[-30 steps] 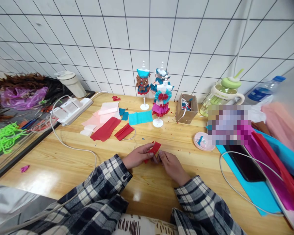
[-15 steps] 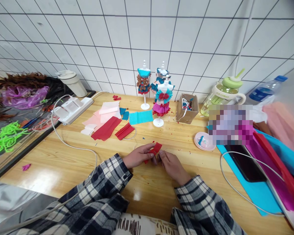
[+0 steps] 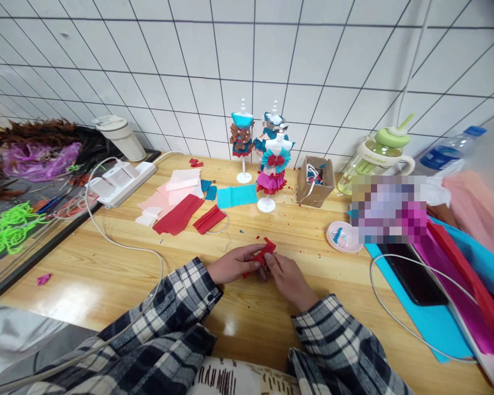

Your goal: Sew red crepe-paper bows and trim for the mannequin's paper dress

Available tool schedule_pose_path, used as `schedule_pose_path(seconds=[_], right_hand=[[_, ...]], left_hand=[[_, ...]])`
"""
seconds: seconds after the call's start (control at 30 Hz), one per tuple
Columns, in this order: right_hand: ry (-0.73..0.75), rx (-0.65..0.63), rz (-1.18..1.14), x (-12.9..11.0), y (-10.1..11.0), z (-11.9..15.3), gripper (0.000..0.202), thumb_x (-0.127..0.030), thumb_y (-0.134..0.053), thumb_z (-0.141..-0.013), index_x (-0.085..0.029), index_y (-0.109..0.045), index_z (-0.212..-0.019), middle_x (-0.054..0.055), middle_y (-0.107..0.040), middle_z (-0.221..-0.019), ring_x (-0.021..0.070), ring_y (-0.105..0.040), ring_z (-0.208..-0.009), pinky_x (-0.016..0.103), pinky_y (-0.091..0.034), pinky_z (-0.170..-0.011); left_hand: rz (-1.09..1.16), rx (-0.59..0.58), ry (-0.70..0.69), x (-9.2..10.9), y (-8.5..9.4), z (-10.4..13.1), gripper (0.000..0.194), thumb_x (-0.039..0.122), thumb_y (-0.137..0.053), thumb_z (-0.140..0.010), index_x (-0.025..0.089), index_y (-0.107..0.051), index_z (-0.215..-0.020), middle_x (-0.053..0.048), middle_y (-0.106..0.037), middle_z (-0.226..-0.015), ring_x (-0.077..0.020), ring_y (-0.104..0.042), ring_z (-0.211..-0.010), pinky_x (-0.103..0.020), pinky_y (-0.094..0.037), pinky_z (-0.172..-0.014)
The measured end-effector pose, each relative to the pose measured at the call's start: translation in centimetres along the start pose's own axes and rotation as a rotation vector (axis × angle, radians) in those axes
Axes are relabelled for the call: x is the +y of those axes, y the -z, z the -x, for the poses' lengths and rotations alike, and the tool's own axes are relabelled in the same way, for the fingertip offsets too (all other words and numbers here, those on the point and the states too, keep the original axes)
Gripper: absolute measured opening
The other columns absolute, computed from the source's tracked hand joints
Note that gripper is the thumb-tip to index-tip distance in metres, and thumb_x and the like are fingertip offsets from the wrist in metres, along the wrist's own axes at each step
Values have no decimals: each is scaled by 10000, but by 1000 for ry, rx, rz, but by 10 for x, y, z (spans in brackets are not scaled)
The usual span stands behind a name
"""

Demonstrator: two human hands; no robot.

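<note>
A small strip of red crepe paper (image 3: pixel 267 249) is held between both hands, low over the table. My left hand (image 3: pixel 235 264) is closed on its left part, thumb on top. My right hand (image 3: pixel 288 277) pinches its right side between thumb and fingers; the fingertips beneath are partly hidden. Beyond the hands lie a folded red piece (image 3: pixel 209 219), a larger red sheet (image 3: pixel 179 215) and a turquoise piece (image 3: pixel 236 196). Miniature dress forms stand at the back, the nearest form (image 3: pixel 276 164) wearing a turquoise bodice, red bow and magenta ruffled skirt.
A small cardboard box (image 3: pixel 315 189) and a pink dish (image 3: pixel 333 241) stand to the right, near a green-lidded bottle (image 3: pixel 379 159). A phone (image 3: pixel 411 274) lies on coloured sheets. On the left are a power strip (image 3: pixel 127 186), its cable and a white cup (image 3: pixel 121 140).
The red strip has turned and folded between my fingers, its upper end now pointing further right. My right thumb has shifted onto it. Both hands stay in nearly the same place.
</note>
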State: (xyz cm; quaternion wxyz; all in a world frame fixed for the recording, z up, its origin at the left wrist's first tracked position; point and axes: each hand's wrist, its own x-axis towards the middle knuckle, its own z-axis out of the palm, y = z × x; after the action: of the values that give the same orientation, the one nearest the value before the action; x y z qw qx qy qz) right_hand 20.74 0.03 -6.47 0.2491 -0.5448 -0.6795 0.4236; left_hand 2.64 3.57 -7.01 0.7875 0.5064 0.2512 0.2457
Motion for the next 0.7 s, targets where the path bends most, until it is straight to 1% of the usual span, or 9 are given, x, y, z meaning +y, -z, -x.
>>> schedule_pose_path(seconds=[0.23,0.4,0.53,0.6,0.63,0.7], right_hand=[[-7,-13,2,1,2,-1,497,-485,-261,-967,-206,-530,-655,1,-591,-642,137,-528,-622,255,-352,-622],[-70,74,28,6,6,-2,475,-516,-264,-952,-206,-526,-706,11,-582,-663,154,-525,-636,262,-351,-596],[-61,61,-61,8,8,-1,508,-535,-237,-949,-201,-540,-715,17,-602,-694,152,-540,-656,258,-368,-590],[-60,60,-87,7,13,0,525,-535,-226,-951,-197,-571,-746,21,-618,-720,152,-550,-670,257,-378,-595],[-50,38,-93,5,18,1,528,-534,-228,-951,-195,-596,-784,23,-627,-738,152,-554,-677,257,-382,-599],[3,-86,-110,3,29,4,514,-532,-263,-947,-195,-644,-877,26,-643,-784,153,-563,-702,257,-395,-616]], left_hand=[[-28,14,0,2,0,1,650,313,-659,-827,198,-388,-1406,-60,-713,-828,-197,-675,-799,-355,-463,-818],[-94,18,-4,5,0,1,620,327,-615,-860,207,-365,-1414,-61,-718,-822,-189,-675,-815,-341,-456,-826],[-121,57,19,9,-3,1,630,342,-612,-858,175,-356,-1410,-70,-715,-824,-192,-666,-823,-334,-454,-809],[-124,107,2,9,-3,0,652,349,-614,-853,159,-340,-1413,-65,-707,-802,-187,-657,-805,-318,-455,-778],[-127,153,-13,9,-3,0,665,354,-612,-852,157,-325,-1418,-58,-702,-788,-176,-649,-770,-301,-453,-744],[-167,284,-48,8,-3,-1,684,370,-592,-860,171,-281,-1435,-38,-689,-761,-138,-604,-647,-263,-431,-649]])
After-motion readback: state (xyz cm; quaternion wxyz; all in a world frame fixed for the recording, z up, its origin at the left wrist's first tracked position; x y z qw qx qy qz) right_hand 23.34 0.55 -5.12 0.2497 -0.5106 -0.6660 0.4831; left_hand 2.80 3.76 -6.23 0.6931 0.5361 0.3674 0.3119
